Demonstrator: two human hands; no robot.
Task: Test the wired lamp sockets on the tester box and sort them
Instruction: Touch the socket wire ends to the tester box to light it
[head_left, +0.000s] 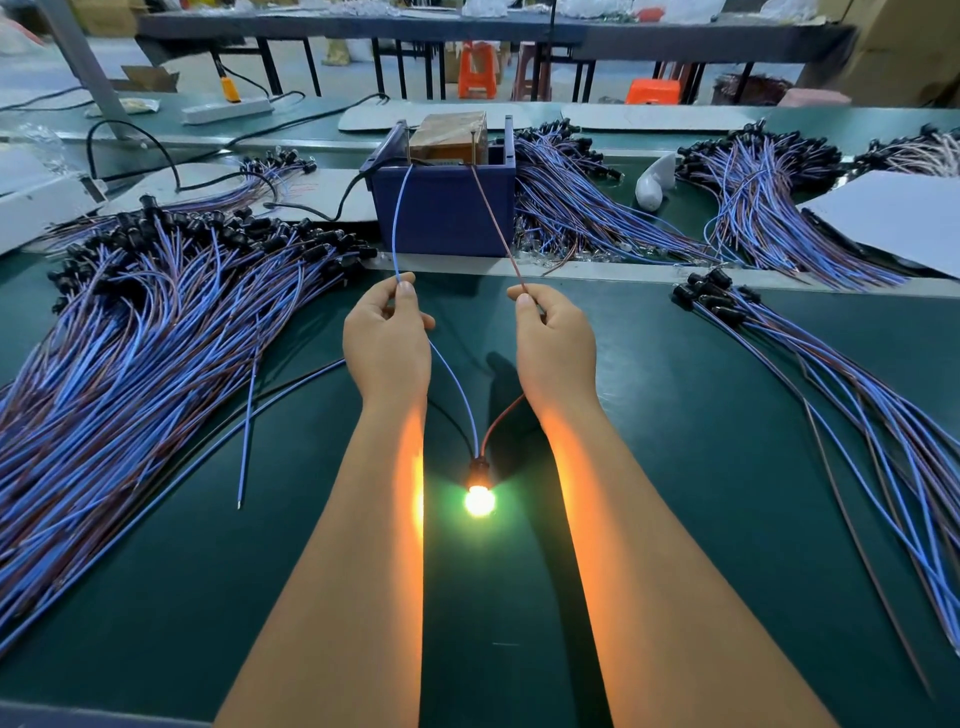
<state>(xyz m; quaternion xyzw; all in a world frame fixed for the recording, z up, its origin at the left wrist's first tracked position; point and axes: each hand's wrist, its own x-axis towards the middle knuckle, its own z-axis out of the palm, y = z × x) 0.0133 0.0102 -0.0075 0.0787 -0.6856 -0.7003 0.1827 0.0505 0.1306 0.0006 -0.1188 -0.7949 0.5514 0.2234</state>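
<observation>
A black lamp socket (477, 467) lies on the green table between my forearms, and its bulb (479, 500) glows bright. My left hand (387, 338) pinches the socket's blue wire (400, 228), whose far end reaches the top of the dark blue tester box (444, 205). My right hand (553, 340) pinches the brown wire (493, 218), which also runs up to the box top. Both wires hang down from my hands to the socket.
A large heap of wired sockets (156, 332) covers the table on the left. A smaller row of sockets (810, 358) fans out on the right. More bundles (582, 202) lie behind, beside the box. A power strip (227, 110) and a white sheet (904, 218) sit farther back.
</observation>
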